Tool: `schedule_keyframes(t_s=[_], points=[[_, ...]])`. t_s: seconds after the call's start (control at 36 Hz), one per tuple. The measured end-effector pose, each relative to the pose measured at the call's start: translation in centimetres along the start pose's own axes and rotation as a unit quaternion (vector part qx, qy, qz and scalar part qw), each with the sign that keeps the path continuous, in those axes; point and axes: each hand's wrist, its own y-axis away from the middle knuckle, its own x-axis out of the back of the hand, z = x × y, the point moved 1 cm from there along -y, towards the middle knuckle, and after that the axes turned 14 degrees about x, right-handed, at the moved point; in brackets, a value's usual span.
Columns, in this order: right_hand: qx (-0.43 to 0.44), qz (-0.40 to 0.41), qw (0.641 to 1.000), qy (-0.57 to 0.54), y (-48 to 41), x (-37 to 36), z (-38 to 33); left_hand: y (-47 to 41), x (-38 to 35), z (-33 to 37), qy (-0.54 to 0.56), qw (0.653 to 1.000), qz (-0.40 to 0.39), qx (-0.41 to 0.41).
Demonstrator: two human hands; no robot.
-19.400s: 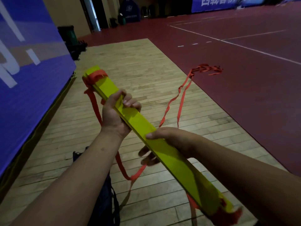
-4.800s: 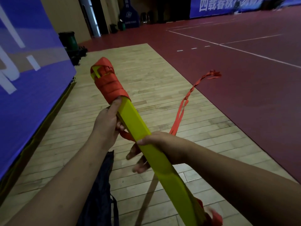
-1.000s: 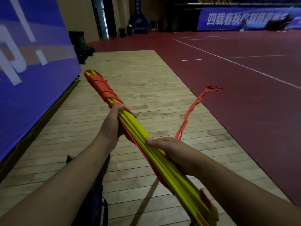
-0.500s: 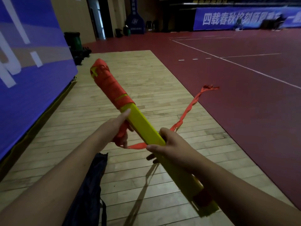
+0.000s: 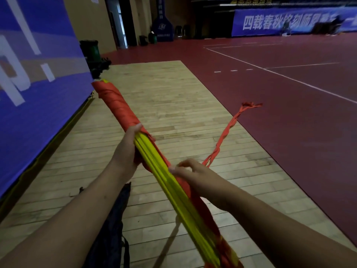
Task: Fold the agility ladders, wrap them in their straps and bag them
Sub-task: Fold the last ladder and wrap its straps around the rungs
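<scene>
Ladder bundle [image 5: 175,192] is gripped by left hand [image 5: 126,151], thumb on top. Orange strap [image 5: 231,124] is held by right hand [image 5: 195,175], fingers curled.

Yellow ladder slats [image 5: 170,182] stacked in thin lines — orange strap [image 5: 116,103] wound round the far end. Pale plank floor [image 5: 173,105], dark red court [image 5: 289,122] with white lines, blue banner [image 5: 38,93], navy bag [image 5: 110,229].
</scene>
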Motion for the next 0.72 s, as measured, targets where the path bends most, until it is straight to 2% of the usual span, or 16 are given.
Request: schedule_keyframes(t_s=[0.08,0.14,0.22,0.28,0.33,0.36,0.42,0.47,0.53,0.64,0.69,0.72], points=[[-0.047,-0.111,0.978,-0.171,0.3,0.1,-0.2,0.7,-0.6,0.5,0.064,0.994,-0.086,-0.035],[-0.038,-0.164,0.965,-0.202,0.6,-0.2,-0.7,0.8,-0.7,0.7,0.049,0.993,-0.103,-0.042],[-0.001,-0.161,0.964,-0.212,0.4,-0.6,-0.9,0.7,-0.6,0.6,0.003,0.994,-0.105,-0.031],[0.014,-0.161,0.95,-0.268,0.3,-0.6,-0.9,0.9,-0.5,0.6,-0.015,0.996,-0.088,-0.021],[0.016,-0.176,0.931,-0.319,0.6,-0.2,-1.2,0.8,-0.4,0.5,-0.069,0.995,-0.076,0.001],[0.014,-0.168,0.937,-0.306,0.7,0.2,-1.3,0.6,-0.2,0.4,-0.11,0.991,-0.07,0.028],[0.012,-0.102,0.971,-0.214,0.6,0.7,-1.4,0.2,0.2,0.0,-0.217,0.969,-0.044,0.11],[0.018,0.003,0.998,-0.065,0.2,0.8,-1.1,0.2,0.4,-0.5,-0.333,0.926,-0.031,0.174],[0.034,0.072,0.993,0.092,-0.3,0.4,-0.7,0.4,0.0,-1.0,-0.382,0.908,-0.029,0.168],[0.075,0.097,0.923,0.365,-0.5,-0.3,-0.5,0.1,-1.9,-1.6,-0.241,0.964,-0.014,0.11],[0.094,0.094,0.899,0.417,-0.2,-0.9,-0.4,0.2,-2.7,-1.8,-0.188,0.978,0.014,0.092],[0.096,0.09,0.902,0.412,-0.2,-1.1,-0.3,0.3,-2.8,-1.9,-0.17,0.981,0.024,0.086]])
